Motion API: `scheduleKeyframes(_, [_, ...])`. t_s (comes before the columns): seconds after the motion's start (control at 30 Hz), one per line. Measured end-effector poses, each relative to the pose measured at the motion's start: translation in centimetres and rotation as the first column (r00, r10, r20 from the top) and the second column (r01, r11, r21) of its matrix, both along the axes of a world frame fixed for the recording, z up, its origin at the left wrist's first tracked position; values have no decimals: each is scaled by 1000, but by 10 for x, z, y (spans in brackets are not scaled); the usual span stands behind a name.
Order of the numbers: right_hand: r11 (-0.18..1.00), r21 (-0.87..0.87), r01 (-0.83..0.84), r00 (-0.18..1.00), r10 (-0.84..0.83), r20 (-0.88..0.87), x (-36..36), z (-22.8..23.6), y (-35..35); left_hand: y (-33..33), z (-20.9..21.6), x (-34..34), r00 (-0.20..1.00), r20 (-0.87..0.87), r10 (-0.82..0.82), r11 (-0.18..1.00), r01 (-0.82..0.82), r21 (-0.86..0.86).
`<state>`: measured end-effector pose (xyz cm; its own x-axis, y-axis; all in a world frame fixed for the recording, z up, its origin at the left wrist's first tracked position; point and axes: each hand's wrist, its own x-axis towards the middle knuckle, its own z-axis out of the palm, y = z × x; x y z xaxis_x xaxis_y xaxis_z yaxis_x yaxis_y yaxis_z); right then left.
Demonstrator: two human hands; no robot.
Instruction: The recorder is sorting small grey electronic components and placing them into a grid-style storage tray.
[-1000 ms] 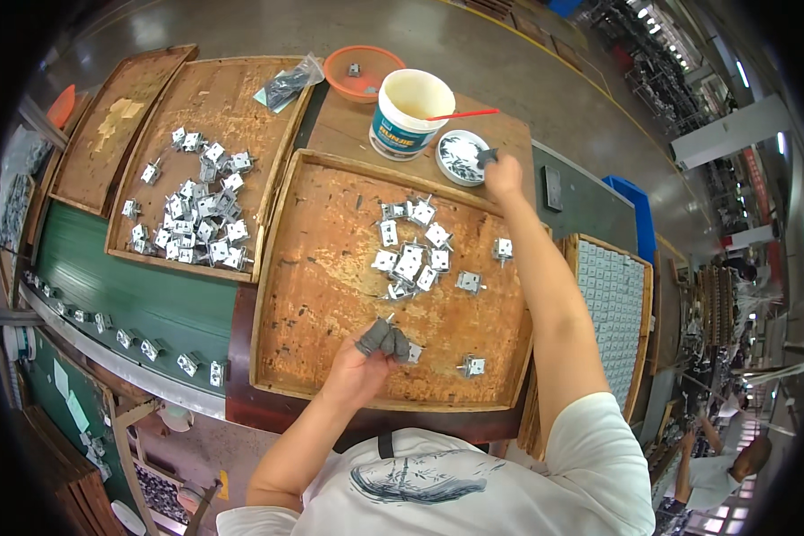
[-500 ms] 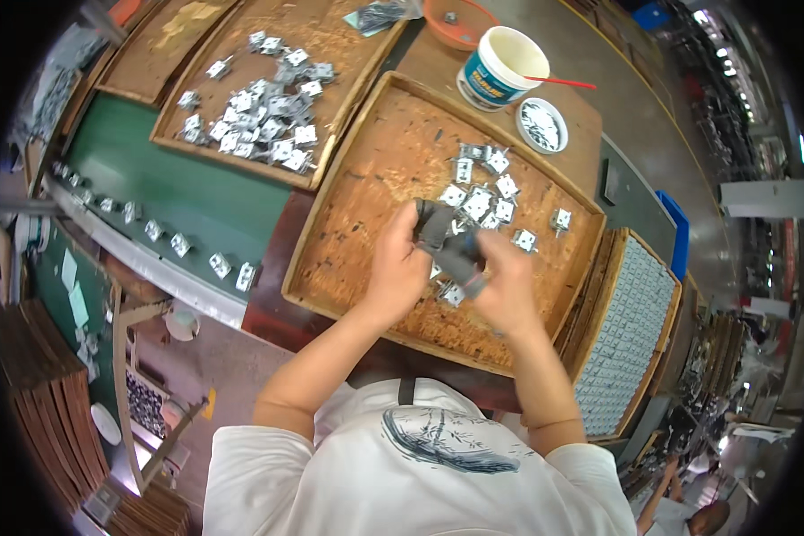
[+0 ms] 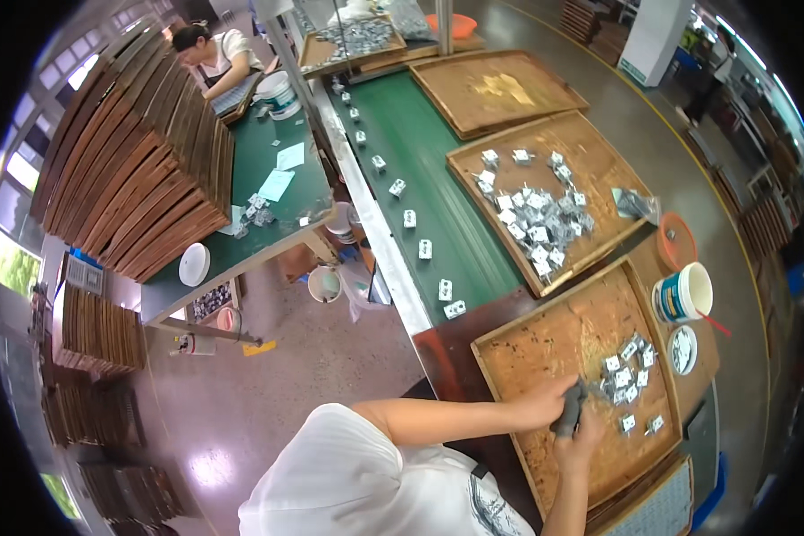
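Observation:
Over the near wooden tray (image 3: 540, 348), my left hand (image 3: 543, 404) and my right hand (image 3: 582, 436) are brought together, their fingers closed against each other. Dark grey coverings wrap the fingers of both. Whatever they may hold is hidden between them. Just beyond the fingertips, on the same tray, lies a loose group of small silvery box-shaped metal parts (image 3: 623, 382) with thin shafts. Two more such parts sit apart from it, nearer the tray's right corner.
A second tray (image 3: 590, 147) with a heap of like parts stands beyond. Metal parts sit in a row along the green conveyor belt (image 3: 447, 179). At right are a white bucket (image 3: 670, 299) and a small bowl (image 3: 682, 350). Another person (image 3: 223, 58) works beside stacked boards (image 3: 143, 152).
My view has swung to the left, so the trays appear further right and the stacked boards and another person show. My hands stay together over the near tray.

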<state>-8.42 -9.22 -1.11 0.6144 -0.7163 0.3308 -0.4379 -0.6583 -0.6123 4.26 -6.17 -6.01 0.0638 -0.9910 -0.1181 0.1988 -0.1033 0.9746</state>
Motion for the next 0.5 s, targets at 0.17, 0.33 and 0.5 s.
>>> scheduleKeyframes(0.17, [969, -197, -148, 987, 133, -87, -19, 8, 1, 7, 17, 9, 922, 352, 163, 951, -51, -306])
scheduleKeyframes(0.33, [918, -357, -173, 982, 134, -133, -21, 18, 11, 1, 22, 12, 724, 624, 293, 838, 120, -532])
scheduleKeyframes(0.5, [934, -298, -199, 975, 158, -154, 0, 32, 13, 0, 5, 7, 990, 134, 40, 954, 2, -300])
